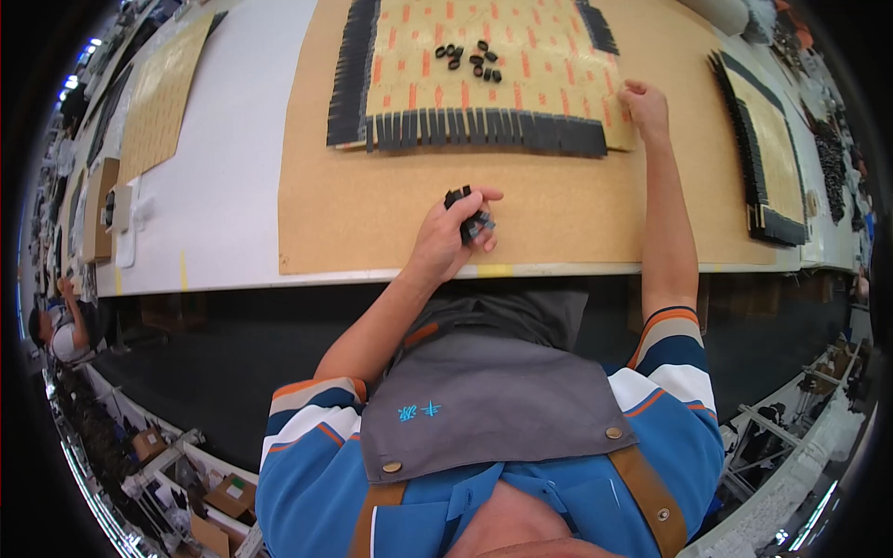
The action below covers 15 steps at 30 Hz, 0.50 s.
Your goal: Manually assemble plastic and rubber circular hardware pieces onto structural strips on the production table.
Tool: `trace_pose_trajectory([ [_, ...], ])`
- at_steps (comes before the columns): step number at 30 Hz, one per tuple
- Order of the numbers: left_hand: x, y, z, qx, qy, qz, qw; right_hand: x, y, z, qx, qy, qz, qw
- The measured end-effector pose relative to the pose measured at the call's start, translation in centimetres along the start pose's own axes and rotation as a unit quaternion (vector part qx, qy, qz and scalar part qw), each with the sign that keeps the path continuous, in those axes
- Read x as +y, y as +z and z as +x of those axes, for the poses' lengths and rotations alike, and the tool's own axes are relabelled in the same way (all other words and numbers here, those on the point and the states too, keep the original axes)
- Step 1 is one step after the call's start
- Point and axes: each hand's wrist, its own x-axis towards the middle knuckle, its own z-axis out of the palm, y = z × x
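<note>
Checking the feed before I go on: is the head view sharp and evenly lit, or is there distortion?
Head view: bright, even light, no harsh glare; left hand and its black strips are sharp; table edge bows from fisheye; rim is dark, and the clutter near it is small and smeared.

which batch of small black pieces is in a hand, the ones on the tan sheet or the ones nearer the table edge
The black pieces nearer the table edge: the left hand grips them in its fingers over the brown board. The loose pile lies untouched on the tan sheet.
</note>
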Motion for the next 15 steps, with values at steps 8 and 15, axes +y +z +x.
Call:
trace_pose_trajectory([
  [8,-0.3,0.2,-0.3,0.032,0.029,0.094,0.995,-14.5,2.4,-20.6,-0.410,0.037,0.179,0.894],
  [15,-0.5,0.5,-0.1,0.048,0.047,0.102,0.992,-12.9,4.9,-23.9,-0.347,0.103,0.328,0.873],
])
